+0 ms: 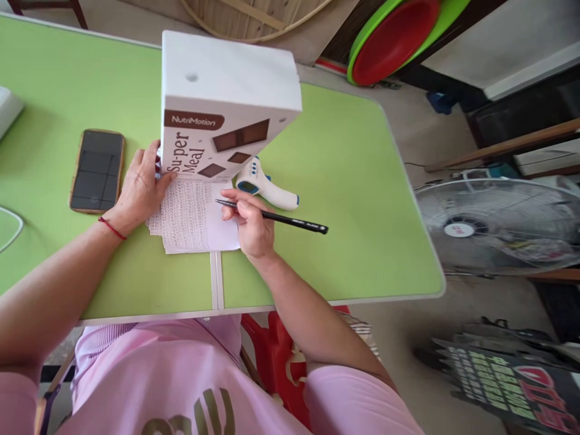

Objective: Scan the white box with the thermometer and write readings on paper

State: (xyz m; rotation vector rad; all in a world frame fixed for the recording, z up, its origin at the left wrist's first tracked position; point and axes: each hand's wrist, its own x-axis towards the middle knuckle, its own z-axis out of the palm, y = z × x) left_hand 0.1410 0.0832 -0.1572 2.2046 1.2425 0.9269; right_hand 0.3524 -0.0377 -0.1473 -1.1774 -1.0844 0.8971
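My left hand [140, 184] is closed at the lower left corner of a white NutriMotion box [231, 90], its thumb across the bottom of the printed front and its fingers behind the edge. The box stands upright at the top of a notebook [188, 211] and hides its upper part. Dense handwriting fills the page's left side; its right side is blank. In my right hand [256, 226] a slim black pen [294, 222] lies between thumb and fingers, its tip pointing left above the page. Just beyond that hand a white and blue infrared thermometer [267, 186] lies on the table.
A phone [97, 172] lies left of my left hand on the green table [357, 199]. White cable [13, 229] curves in at the left edge. Past the table's right end stands a fan [480, 226]. A red stool [276, 356] is below the front edge.
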